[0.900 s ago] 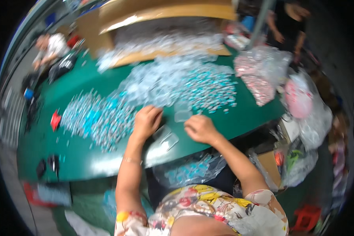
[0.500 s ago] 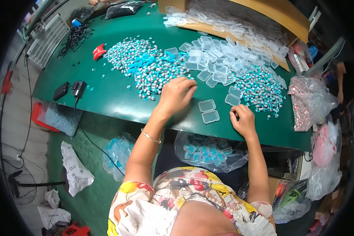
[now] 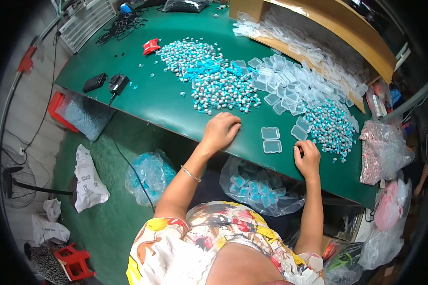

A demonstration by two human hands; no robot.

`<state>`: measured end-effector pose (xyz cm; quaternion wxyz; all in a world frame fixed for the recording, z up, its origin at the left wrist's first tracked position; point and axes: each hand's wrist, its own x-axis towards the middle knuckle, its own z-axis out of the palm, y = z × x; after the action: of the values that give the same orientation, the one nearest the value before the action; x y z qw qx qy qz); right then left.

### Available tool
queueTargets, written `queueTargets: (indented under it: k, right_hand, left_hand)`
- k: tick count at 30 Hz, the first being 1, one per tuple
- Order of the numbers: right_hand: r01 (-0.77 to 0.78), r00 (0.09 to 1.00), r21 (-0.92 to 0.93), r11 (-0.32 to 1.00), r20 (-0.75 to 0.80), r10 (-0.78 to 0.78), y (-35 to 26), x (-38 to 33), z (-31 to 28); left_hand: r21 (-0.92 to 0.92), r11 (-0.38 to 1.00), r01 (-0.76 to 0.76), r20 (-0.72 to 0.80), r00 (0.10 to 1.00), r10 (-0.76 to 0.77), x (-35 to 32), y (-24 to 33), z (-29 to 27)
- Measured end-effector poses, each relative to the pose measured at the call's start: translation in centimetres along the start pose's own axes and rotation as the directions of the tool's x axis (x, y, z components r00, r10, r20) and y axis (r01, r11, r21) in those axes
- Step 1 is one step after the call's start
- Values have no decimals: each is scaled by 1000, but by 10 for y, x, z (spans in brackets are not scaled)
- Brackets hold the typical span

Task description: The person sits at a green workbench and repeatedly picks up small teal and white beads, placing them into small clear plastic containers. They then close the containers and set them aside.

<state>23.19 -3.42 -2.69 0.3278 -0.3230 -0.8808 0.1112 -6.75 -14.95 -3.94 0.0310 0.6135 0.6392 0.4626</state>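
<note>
since half a second ago both hands have drawn back toward the near edge of the green table [image 3: 176,114]: i see the left hand [image 3: 222,130] pulled away from the heap of small teal and silver pieces [image 3: 221,88] and lying just short of it, while the right hand [image 3: 308,157] has slid slightly rightward along the edge. left hand: knuckles up, fingers curled under, resting on the bare tabletop; whether anything is pinched beneath the fingers i cannot tell. right hand: loosely curled, fingertips bent down onto the table, nothing visibly held; i cannot tell if a small piece sits under the fingers. between the two hands lies an open clear plastic case [image 3: 271,139], two shallow halves hinged one above the other, apart from both hands. just beyond the right hand sits another clear case [image 3: 299,132], and beside it a second heap of teal and silver pieces [image 3: 330,128]. farther back, a spread of empty clear cases [image 3: 290,80] runs toward a wooden tray [image 3: 347,28] filled with more of them. far left on the table: a red object [image 3: 151,46] and two black devices [image 3: 107,83] with a cable. below the table edge hangs a clear bag of filled cases [image 3: 259,187].
</note>
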Motion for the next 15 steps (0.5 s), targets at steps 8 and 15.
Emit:
queueTargets:
  k: [8,15]
  right_hand:
    - [-11,1000,-8,1000,-2,11,-2,1,-2]
    - [-17,1000,-1,1000,-6,17,-2,2,-4]
  left_hand:
    - [-7,999,-52,-22,998,52,-1,-2,-2]
    - [-35,999,-9,-2,1000,9,1,3,-1]
